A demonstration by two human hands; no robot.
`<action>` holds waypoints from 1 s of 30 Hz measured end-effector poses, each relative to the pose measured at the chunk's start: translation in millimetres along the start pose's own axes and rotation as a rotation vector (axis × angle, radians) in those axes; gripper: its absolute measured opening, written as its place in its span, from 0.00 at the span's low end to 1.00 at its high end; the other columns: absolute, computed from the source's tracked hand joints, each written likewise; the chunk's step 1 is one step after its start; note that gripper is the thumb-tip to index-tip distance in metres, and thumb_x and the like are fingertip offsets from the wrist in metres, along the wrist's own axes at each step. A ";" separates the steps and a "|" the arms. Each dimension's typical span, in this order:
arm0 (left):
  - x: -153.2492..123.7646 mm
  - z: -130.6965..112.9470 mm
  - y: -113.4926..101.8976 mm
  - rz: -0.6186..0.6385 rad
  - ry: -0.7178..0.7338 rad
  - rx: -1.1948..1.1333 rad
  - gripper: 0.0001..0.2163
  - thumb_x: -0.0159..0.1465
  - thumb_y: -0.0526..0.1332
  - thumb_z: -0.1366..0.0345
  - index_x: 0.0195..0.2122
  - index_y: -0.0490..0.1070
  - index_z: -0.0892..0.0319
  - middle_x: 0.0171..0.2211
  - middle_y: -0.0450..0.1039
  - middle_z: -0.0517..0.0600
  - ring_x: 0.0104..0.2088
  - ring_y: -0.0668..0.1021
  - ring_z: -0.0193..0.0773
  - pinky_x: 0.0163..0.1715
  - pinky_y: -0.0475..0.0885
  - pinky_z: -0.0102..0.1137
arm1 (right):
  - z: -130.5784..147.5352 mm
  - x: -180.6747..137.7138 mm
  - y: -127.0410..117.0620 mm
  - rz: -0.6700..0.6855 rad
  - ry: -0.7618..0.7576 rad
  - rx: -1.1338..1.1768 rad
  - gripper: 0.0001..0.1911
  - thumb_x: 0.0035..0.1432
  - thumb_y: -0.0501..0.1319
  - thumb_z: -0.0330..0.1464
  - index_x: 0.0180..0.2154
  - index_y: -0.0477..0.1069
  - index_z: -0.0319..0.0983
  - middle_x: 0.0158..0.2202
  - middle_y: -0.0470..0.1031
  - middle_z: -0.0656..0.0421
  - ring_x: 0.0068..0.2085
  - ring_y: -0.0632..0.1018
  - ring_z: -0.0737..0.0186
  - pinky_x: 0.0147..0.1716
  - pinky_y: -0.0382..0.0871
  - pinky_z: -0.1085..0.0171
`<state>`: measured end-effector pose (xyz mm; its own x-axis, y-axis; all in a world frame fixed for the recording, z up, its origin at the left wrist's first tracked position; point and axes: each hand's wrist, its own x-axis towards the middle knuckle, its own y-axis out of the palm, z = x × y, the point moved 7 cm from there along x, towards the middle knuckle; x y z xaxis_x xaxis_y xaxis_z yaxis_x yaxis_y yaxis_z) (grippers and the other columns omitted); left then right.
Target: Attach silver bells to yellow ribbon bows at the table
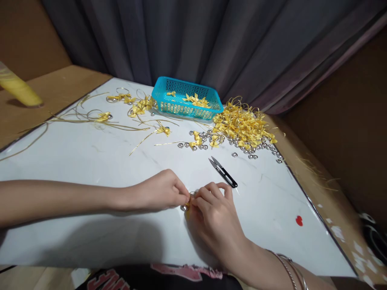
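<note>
Close together over the white tabletop, both hands pinch at one small piece. My left hand [160, 189] has thumb and index finger closed on its thin gold cord. My right hand [217, 213] holds the same piece from the other side, its fingers bent over it and hiding most of it. What shows is a bit of yellow ribbon bow [188, 206] and a round silver bead [184, 208] beside it. Thread snips [223, 172] with black handles lie just beyond my right hand, touched by neither hand.
A blue plastic basket [187, 109] holding yellow bows stands at the back. Right of it is a heap of yellow bows [242, 125] with silver beads scattered around. Gold cords [117, 125] lie at left. A red heart-shaped piece [299, 220] is at right.
</note>
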<state>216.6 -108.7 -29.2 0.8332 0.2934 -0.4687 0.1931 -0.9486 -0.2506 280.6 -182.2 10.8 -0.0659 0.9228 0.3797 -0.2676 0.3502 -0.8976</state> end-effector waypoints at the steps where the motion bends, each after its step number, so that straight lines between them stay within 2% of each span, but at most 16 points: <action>1: -0.3 0.7 0.5 0.028 -0.009 -0.031 0.09 0.53 0.53 0.70 0.21 0.71 0.63 0.13 0.46 0.40 0.16 0.50 0.27 0.15 0.43 0.26 | 0.7 -0.4 0.2 -0.005 -0.003 -0.008 0.13 0.53 0.55 0.22 0.20 0.70 0.36 0.21 0.72 0.59 0.28 0.68 0.61 0.36 0.53 0.58; 6: 2.4 8.2 -2.6 0.033 -0.066 -0.083 0.09 0.53 0.53 0.68 0.26 0.73 0.64 0.11 0.48 0.40 0.14 0.52 0.27 0.14 0.44 0.27 | -2.7 -1.6 2.1 0.000 0.018 0.049 0.13 0.55 0.54 0.24 0.21 0.70 0.37 0.22 0.72 0.58 0.29 0.68 0.61 0.36 0.53 0.58; 15: 5.8 1.3 -6.4 -0.059 0.002 0.072 0.10 0.52 0.56 0.68 0.27 0.77 0.65 0.15 0.54 0.42 0.18 0.53 0.27 0.16 0.45 0.26 | -9.4 -1.5 2.4 0.025 0.054 0.147 0.11 0.53 0.55 0.23 0.21 0.69 0.37 0.23 0.73 0.59 0.29 0.69 0.62 0.34 0.53 0.59; 22: 3.5 0.3 -5.8 -0.047 -0.001 0.065 0.10 0.52 0.56 0.69 0.27 0.77 0.64 0.14 0.53 0.41 0.17 0.53 0.27 0.15 0.45 0.25 | -7.8 -0.9 1.9 0.013 0.043 0.124 0.11 0.53 0.55 0.23 0.20 0.68 0.36 0.22 0.72 0.59 0.29 0.68 0.62 0.34 0.53 0.59; 30: 4.4 6.2 -9.6 0.019 -0.071 0.035 0.10 0.53 0.57 0.65 0.28 0.76 0.64 0.13 0.53 0.41 0.15 0.54 0.27 0.12 0.46 0.24 | -12.3 -2.1 4.1 0.052 0.049 0.135 0.10 0.52 0.56 0.23 0.22 0.70 0.37 0.22 0.72 0.60 0.29 0.68 0.62 0.35 0.53 0.60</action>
<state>215.2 -97.5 -34.1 0.7975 0.2845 -0.5320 0.1588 -0.9497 -0.2699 291.5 -180.7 3.6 -0.0372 0.9471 0.3187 -0.3920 0.2796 -0.8765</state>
